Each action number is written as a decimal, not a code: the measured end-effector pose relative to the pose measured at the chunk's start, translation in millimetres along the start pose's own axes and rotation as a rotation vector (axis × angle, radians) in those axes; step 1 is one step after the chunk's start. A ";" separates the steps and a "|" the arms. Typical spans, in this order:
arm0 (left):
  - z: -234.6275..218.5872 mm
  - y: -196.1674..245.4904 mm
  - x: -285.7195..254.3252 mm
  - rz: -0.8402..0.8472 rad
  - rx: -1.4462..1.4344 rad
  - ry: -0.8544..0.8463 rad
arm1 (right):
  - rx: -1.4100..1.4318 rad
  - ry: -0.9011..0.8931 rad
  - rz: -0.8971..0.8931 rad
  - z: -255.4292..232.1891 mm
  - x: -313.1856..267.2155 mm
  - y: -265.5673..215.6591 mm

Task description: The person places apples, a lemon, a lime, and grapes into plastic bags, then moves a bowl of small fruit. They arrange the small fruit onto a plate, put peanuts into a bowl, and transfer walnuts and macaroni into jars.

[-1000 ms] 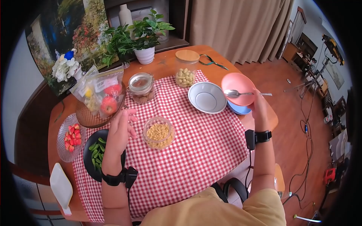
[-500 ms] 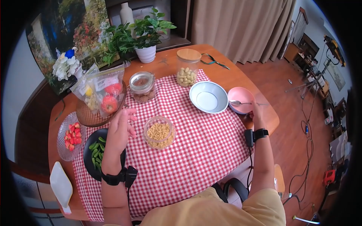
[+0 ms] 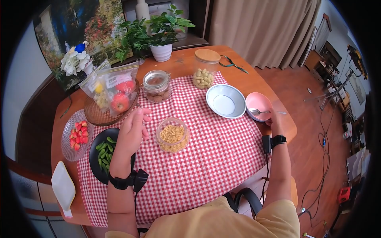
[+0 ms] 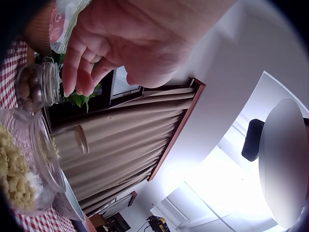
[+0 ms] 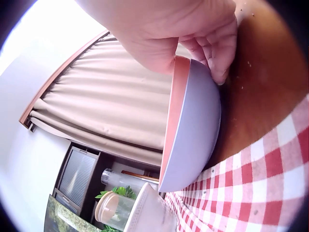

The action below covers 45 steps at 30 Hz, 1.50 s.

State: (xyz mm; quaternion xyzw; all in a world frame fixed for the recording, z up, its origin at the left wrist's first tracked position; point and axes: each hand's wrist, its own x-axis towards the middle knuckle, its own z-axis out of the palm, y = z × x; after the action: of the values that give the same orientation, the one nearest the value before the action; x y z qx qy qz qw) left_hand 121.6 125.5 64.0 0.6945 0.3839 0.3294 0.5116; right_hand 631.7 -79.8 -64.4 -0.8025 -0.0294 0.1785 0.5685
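Observation:
At the table's right side, my right hand (image 3: 274,122) pinches the rim of a pink bowl (image 3: 257,99), which sits nested in a blue bowl (image 5: 195,128). In the right wrist view the thumb is at the pink rim and the fingertips reach round the blue outer side. A metal spoon (image 3: 256,112) lies across the pink bowl, its handle passing over the rim by the hand. My left hand (image 3: 133,129) hovers with relaxed fingers, holding nothing, beside a clear tub (image 3: 187,139) of short pasta pieces (image 4: 12,164). Its forearm overlaps a black plate (image 3: 94,158) in the head view.
A white bowl (image 3: 226,101) stands left of the nested bowls. Behind are a wooden-lidded jar (image 3: 204,75) and a clamp-lid jar (image 3: 156,91). Bagged apples fill a basket (image 3: 95,119) at left, near a glass dish (image 3: 67,137) of red fruit. A checkered cloth (image 3: 198,170) covers the table's middle.
The pink bowl with the spoon came down from a tilted hold above the blue bowl and now rests inside it. My right hand lowered with it. The left hand hardly moved; the head view shifted slightly.

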 end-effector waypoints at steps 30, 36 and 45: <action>-1.1 -0.5 0.4 0.004 0.002 0.009 | -0.065 -0.211 -0.399 101.1 -71.4 -57.1; -0.7 -4.7 1.5 0.051 0.071 0.026 | -0.100 -0.225 -0.323 94.0 -87.6 -61.0; 2.4 -2.0 0.5 0.058 0.142 0.044 | -0.044 -0.491 -0.022 91.9 -118.5 -51.2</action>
State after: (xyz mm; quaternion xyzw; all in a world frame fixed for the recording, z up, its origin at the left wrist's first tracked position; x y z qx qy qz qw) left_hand 123.5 125.3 61.4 0.7324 0.3972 0.3312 0.4429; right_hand 499.5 -8.5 -13.8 -0.7468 -0.1793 0.3615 0.5287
